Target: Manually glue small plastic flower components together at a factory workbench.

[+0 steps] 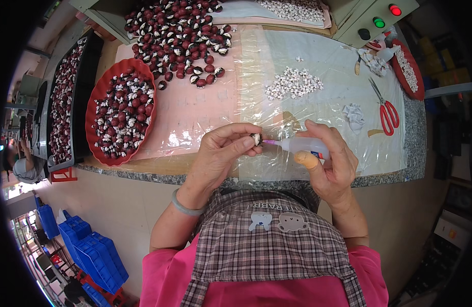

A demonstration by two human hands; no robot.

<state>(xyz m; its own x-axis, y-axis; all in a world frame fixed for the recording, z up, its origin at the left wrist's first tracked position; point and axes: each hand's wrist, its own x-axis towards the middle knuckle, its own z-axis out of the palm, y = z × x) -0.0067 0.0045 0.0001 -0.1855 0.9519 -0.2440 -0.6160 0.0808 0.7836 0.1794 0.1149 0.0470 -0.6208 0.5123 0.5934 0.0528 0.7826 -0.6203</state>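
Observation:
Between the fingertips of my left hand [218,156] is a small round black-and-white piece [256,138], partly covered by the fingers. My right hand [336,166] is closed around a translucent squeeze bottle [297,145], and an orange finger cot covers its thumb. The bottle lies nearly level, its thin purple-pink tip [271,141] pointing left at the piece; whether tip and piece touch I cannot tell. Beyond my hands, small white pieces with dark marks [295,83] lie loose on the plastic-covered table [210,110]. Farther left spreads a heap of dark red, black and white balls [182,46].
At left stands a red fluted basket [91,120] of balls and white pieces, beside a long black tray [83,97]. Red-handled scissors [388,115], crumpled tissue [354,117] and a red dish [419,92] lie right. A box with lit buttons [371,23] stands behind. Blue crates [100,261] are on the floor.

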